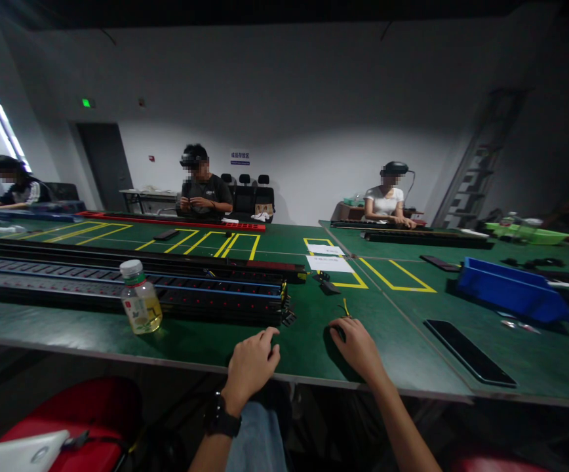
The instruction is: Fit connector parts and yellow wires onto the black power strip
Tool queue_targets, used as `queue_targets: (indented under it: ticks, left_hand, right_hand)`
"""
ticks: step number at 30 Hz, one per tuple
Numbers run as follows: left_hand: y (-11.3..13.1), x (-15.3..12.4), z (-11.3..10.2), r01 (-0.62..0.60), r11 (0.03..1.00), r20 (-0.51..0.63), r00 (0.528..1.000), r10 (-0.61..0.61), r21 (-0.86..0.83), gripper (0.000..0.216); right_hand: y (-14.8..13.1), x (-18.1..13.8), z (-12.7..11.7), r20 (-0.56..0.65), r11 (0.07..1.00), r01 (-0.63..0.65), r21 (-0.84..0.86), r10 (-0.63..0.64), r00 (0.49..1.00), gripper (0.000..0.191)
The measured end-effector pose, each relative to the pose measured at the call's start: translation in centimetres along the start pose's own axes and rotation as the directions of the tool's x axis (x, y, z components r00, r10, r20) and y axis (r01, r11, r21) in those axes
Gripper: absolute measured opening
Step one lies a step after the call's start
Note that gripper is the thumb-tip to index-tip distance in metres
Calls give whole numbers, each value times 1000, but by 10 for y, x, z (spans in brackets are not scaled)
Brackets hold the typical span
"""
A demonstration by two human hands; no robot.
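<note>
My left hand (254,364) hovers over the table's front part, empty, with thumb and index finger apart. Just beyond it is the end of a long black rail-like tray (245,305) with blue edging and red dots, where short dark connectors (288,313) stick out. Farther right, my right hand (356,344) rests low at the green tabletop (309,354), its fingers curled. A short yellow wire (346,307) rises past those fingers, which appear closed on it; its lower end is hidden. Small black parts (326,283) lie beyond.
A capped drink bottle (139,298) stands before the tray. On the right lie a dark phone or tablet (469,352) and a blue bin (513,288). Paper sheets (330,263) and yellow tape outlines (397,278) mark the table. Several people sit across it, including one person (206,193).
</note>
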State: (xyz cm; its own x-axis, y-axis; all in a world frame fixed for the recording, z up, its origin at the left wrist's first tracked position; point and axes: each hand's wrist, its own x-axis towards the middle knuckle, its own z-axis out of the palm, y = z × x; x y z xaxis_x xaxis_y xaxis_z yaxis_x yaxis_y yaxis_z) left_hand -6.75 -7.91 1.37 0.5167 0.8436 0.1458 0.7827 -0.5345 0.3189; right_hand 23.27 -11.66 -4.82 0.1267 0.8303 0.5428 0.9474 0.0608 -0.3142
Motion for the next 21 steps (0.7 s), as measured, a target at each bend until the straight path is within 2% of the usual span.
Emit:
queue_targets:
  ticks: [9, 21]
  left_hand:
    - [1, 0, 0, 24, 1000, 23, 999, -24, 8, 36]
    - [-2, 0, 3, -10, 1000, -23, 1000, 10, -21, 34]
  right_hand:
    - [-1, -1, -1, -6, 1000, -4, 10, 5, 1000, 28]
    - [0, 0, -1, 9, 1000, -9, 30, 9, 1000, 27]
